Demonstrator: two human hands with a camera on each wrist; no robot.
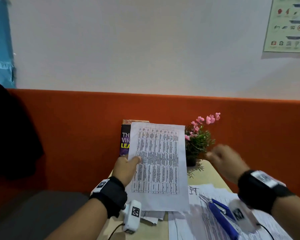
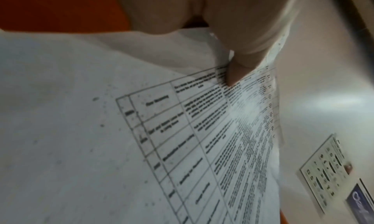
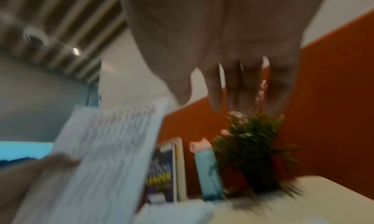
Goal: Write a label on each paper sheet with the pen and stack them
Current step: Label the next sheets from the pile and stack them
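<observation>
My left hand (image 1: 128, 166) pinches the left edge of a printed table sheet (image 1: 158, 163) and holds it upright above the desk; the thumb (image 2: 235, 70) lies across the print. The same sheet (image 3: 105, 155) shows blurred in the right wrist view. My right hand (image 1: 222, 159) is raised to the right of the sheet, blurred, fingers (image 3: 216, 93) loosely extended and holding nothing. A blue pen (image 1: 220, 217) lies on a pile of printed sheets (image 1: 206, 224) at the lower right, one marked with handwriting near its top. More loose sheets (image 1: 151, 217) lie under the held sheet.
A potted plant with pink flowers (image 1: 200, 141) stands at the back of the desk (image 1: 210, 175), just ahead of my right hand. Books (image 1: 125, 141) lean against the orange partition (image 1: 76, 129) behind the sheet. A poster (image 1: 287, 25) hangs on the wall.
</observation>
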